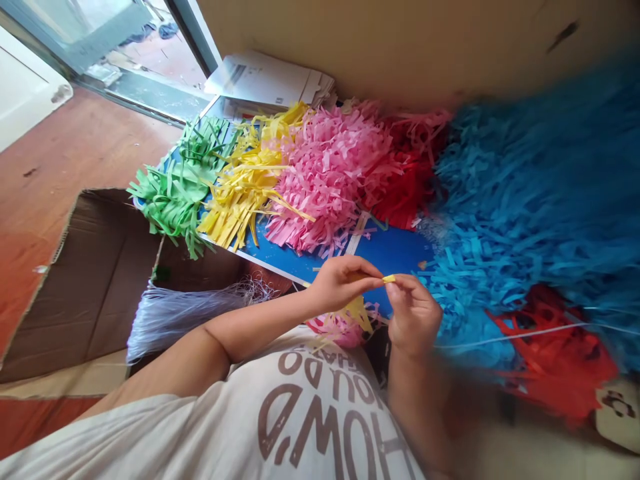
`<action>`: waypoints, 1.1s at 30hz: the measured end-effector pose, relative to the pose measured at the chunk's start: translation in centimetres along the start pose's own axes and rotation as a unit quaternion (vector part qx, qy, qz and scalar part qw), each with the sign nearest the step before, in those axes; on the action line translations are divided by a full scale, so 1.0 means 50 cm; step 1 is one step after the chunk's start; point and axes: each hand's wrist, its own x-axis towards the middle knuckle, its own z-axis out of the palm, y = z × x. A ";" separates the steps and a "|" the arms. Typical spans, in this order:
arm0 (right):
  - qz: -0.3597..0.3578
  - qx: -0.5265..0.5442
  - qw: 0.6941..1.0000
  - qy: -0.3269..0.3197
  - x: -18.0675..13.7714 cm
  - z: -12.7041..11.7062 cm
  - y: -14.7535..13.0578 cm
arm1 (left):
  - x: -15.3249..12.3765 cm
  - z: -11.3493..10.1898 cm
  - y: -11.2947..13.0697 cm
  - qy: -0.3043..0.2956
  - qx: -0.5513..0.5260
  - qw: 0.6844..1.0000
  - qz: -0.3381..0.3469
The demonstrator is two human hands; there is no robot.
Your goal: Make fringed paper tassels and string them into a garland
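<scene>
My left hand and my right hand meet in front of my chest. A small twisted end of yellow paper is pinched between their fingertips; both hands are closed on it. Below the wrists hang pink fringe and yellow fringe. Whether that yellow fringe joins the pinched end, I cannot tell. From beside my right hand a thin white string runs off to the right, over blue and red paper.
On the blue table lie piles of green fringe, yellow strips, pink fringe, red fringe and blue fringe. White cards are stacked behind. A cardboard box and a string bundle are at left.
</scene>
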 end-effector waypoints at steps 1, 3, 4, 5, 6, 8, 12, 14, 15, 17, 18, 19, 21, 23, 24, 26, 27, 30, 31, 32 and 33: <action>-0.023 -0.025 0.999 0.011 0.000 0.000 0.001 | -0.001 0.001 -0.005 0.008 0.063 0.995 0.072; -0.054 -0.061 0.996 0.024 0.002 -0.001 0.003 | -0.001 0.002 -0.016 0.018 0.165 0.967 0.193; -0.064 -0.073 0.995 0.025 0.003 -0.002 0.005 | 0.000 0.002 -0.020 0.015 0.192 0.955 0.224; -0.073 -0.083 0.994 0.021 0.005 -0.004 0.006 | 0.002 0.001 -0.023 0.007 0.206 0.950 0.235; -0.083 -0.093 0.992 0.015 0.007 -0.006 0.007 | 0.004 0.000 -0.024 -0.005 0.211 0.949 0.232; -0.109 -0.120 0.987 0.008 0.008 -0.010 0.007 | 0.009 -0.002 -0.022 -0.036 0.205 0.955 0.209; -0.099 -0.148 0.983 -0.032 0.005 -0.024 -0.003 | 0.024 -0.003 -0.005 -0.136 0.144 0.974 0.110; -0.075 -0.155 0.981 -0.083 0.016 -0.053 0.001 | 0.031 -0.003 0.002 -0.168 0.099 0.981 0.023; -0.068 -0.168 0.979 -0.094 0.029 -0.079 0.007 | 0.035 -0.004 0.002 -0.157 0.082 0.984 -0.022; -0.061 -0.223 0.972 -0.028 0.067 -0.166 0.026 | 0.044 -0.008 0.001 -0.112 0.042 0.988 -0.102; -0.056 -0.261 0.962 0.048 0.091 -0.224 0.036 | 0.049 -0.010 0.000 -0.091 0.019 0.986 -0.138; -0.046 -0.299 0.941 0.152 0.116 -0.290 0.045 | 0.053 -0.011 0.001 -0.075 -0.003 0.983 -0.169; -0.008 -0.402 0.859 0.316 0.168 -0.422 0.058 | 0.059 -0.009 0.006 -0.064 -0.039 0.972 -0.221; 0.022 -0.514 0.803 0.301 0.218 -0.527 0.066 | 0.061 0.001 0.016 -0.067 -0.062 0.962 -0.256; 0.023 -0.564 0.777 0.278 0.241 -0.564 0.069 | 0.060 0.007 0.021 -0.071 -0.072 0.959 -0.266; 0.017 -0.642 0.738 0.206 0.278 -0.608 0.072 | 0.057 0.018 0.028 -0.074 -0.090 0.954 -0.275; 0.014 -0.666 0.725 0.175 0.290 -0.619 0.073 | 0.056 0.022 0.029 -0.071 -0.098 0.953 -0.276; 0.010 -0.691 0.713 0.120 0.302 -0.639 0.074 | 0.052 0.022 0.026 -0.053 -0.123 0.950 -0.284; 0.010 -0.684 0.719 0.123 0.300 -0.646 0.074 | 0.052 0.019 0.025 -0.042 -0.137 0.946 -0.290; 0.011 -0.665 0.734 0.135 0.297 -0.653 0.075 | 0.051 0.015 0.024 -0.028 -0.158 0.941 -0.298; 0.016 -0.630 0.760 0.158 0.293 -0.661 0.077 | 0.052 0.012 0.023 -0.014 -0.184 0.933 -0.308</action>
